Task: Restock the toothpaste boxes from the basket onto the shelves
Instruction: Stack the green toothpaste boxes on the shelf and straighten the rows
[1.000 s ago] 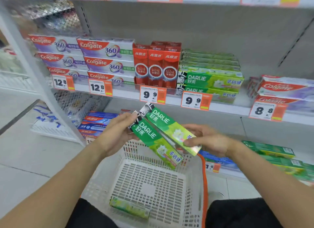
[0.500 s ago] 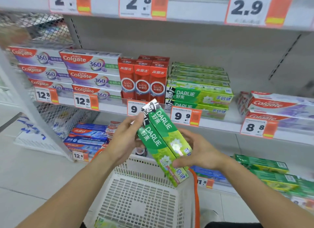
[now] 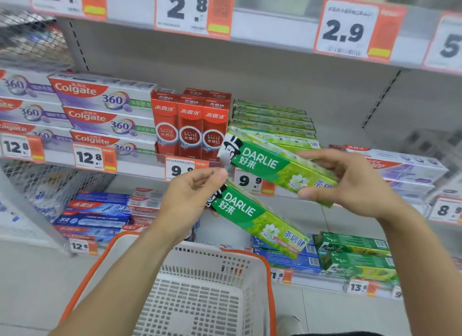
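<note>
- my right hand [image 3: 355, 185] grasps the upper darlie box [image 3: 275, 164] near its far end, thumb under and fingers over the top edge; the box hangs tilted in the air just in front of the darlie stack [image 3: 272, 120] on the middle shelf [image 3: 140, 170].
- my left hand [image 3: 190, 198] holds the lower darlie box [image 3: 252, 219] by its printed end, fingers curled round it, above the far rim of the basket [image 3: 215, 258].
- the two boxes are now apart, roughly parallel, both sloping down to the right.
- risk: each box is held at one end only, so the free end could swing; i judge the upper one may knock the top of the stack askew if i push it in at this tilt.
- risk: the lower box's free end hangs beyond the basket rim, over the bottom shelf goods; a loose grip would drop it there or on the floor.
- risk: the stack already looks high, so another box on top may slide off.
- around: red upright boxes [image 3: 191, 128] stand just left of the stack, and colgate boxes [image 3: 105, 110] lie left of those, so the slot is narrow on that side.
- the price tag [image 3: 250, 182] on the shelf edge sits right behind the upper box; i could catch it when lifting.
- to the right, more colgate boxes [image 3: 405, 165] lie partly behind my right hand.
- i cannot tell whether any boxes are left in the basket.
</note>
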Demonstrator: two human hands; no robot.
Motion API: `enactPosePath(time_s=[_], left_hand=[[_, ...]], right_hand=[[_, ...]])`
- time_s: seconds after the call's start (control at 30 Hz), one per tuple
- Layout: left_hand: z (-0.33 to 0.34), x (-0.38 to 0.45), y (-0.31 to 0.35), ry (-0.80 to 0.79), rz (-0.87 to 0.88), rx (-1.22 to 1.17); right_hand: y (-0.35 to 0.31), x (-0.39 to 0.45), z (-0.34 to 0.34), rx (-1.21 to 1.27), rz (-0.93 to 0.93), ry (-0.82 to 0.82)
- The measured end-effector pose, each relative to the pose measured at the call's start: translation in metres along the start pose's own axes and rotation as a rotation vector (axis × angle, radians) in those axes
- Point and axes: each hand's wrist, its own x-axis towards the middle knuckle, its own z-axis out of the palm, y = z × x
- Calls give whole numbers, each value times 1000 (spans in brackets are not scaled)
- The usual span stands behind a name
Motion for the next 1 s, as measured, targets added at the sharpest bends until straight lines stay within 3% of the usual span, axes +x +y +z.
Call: enactPosePath(time_s=[0.17,0.3,0.4,0.47,0.6,0.67,0.73,0.77,0.83,0.9,1.0], left_hand=[[0,2,3,81,1,-71],[-1,4,6,93,0,-159],[-1,7,8,103,-3,-187],[-2,10,8,108,4,-191],[-3,15,13,121,14,-218],[-2,15,16,136,17,-238],[0,15,19,130,24,-249],[2,14,21,129,31,-256],[7,13,26,129,53,-294],[14,11,32,113,79,-323],[20,9,35,45,123,-320]], right_hand=[[-2,63,-29,-264,-73,184],[10,128,-50,-591,-27,134],[17,156,-52,-761,107,-10],[19,160,-47,-765,154,-57],[19,154,-39,-805,167,11],[10,135,-28,-784,63,165],[-7,101,-11,-602,-132,292],[-17,82,-4,-482,-185,258],[-35,47,8,-326,-138,-2],[-41,28,11,-383,-91,-223],[-41,24,2,-343,-125,-175]])
